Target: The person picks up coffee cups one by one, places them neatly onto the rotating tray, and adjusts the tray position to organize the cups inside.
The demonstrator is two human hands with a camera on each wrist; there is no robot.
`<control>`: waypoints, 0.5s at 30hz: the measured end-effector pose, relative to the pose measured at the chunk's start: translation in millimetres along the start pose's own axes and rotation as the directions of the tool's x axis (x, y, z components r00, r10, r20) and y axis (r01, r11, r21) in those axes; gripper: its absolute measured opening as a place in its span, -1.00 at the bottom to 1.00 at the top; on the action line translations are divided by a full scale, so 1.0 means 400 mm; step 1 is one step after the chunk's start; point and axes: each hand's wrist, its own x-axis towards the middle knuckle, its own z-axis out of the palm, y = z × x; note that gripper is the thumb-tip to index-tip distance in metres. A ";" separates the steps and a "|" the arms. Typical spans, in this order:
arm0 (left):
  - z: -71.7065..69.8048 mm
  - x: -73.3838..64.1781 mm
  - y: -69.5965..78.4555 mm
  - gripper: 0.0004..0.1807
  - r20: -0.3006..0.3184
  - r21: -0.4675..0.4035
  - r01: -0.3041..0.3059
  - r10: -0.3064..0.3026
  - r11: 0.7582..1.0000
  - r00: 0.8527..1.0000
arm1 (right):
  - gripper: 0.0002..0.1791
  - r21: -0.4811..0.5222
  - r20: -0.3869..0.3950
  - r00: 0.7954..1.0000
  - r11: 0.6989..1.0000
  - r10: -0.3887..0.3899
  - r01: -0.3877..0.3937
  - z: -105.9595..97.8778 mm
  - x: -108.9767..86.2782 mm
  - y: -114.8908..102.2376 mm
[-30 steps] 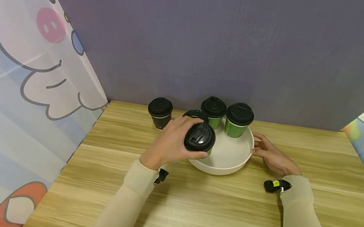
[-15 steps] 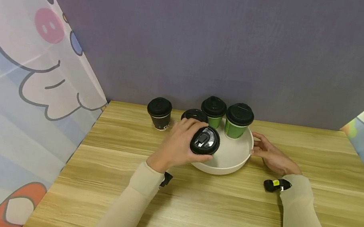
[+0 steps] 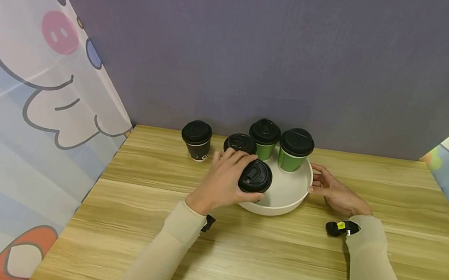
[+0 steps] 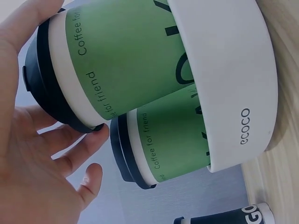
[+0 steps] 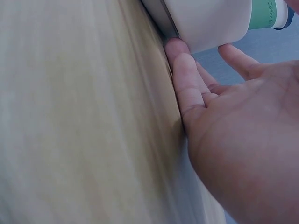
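My left hand (image 3: pixel 224 180) holds a green paper coffee cup by its black lid (image 3: pixel 256 176), thumb on the near side and fingers behind. In the left wrist view this cup (image 4: pixel 126 51) stands upright inside the round white tray (image 4: pixel 238 79), its lower part hidden by the wall. Another green cup (image 4: pixel 170 140) is beside it in the tray, partly covered by my hand in the head view. Two more green cups, one at the back (image 3: pixel 266 140) and one at the back right (image 3: pixel 293 149), stand in it too. My right hand (image 3: pixel 337 192) touches the tray's right outer wall with extended fingers.
A small black paper cup (image 3: pixel 199 140) with a black lid stands on the wooden table (image 3: pixel 256 266), left of the tray. A grey wall (image 3: pixel 266 57) rises behind the table, and a cartoon-printed curtain (image 3: pixel 12 87) hangs at the left.
My left hand has moved the held cup a little to the right and down into the front of the tray. The right hand has stayed at the tray's side.
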 end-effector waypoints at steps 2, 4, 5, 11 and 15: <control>0.003 0.000 0.001 0.02 0.007 0.019 0.001 -0.002 1.000 1.000 | -0.05 0.000 0.000 1.000 1.000 -0.002 0.002 0.000 -0.001 -0.001; 0.004 0.001 0.004 0.03 0.010 0.029 0.002 -0.002 1.000 1.000 | -0.05 0.001 0.001 1.000 1.000 -0.002 0.002 0.000 -0.002 -0.002; 0.005 0.001 0.004 0.03 0.010 0.032 0.002 -0.002 0.999 1.000 | -0.05 0.002 0.002 1.000 1.000 -0.002 0.002 0.000 -0.002 -0.003; 0.011 0.001 0.006 0.02 0.007 0.032 -0.001 0.001 0.999 1.000 | -0.05 0.002 0.002 1.000 1.000 0.008 -0.008 0.003 -0.005 -0.008; 0.016 0.000 0.004 0.02 0.006 0.032 -0.004 0.003 0.999 1.000 | -0.05 -0.002 0.004 1.000 1.000 0.019 -0.019 0.004 -0.003 -0.008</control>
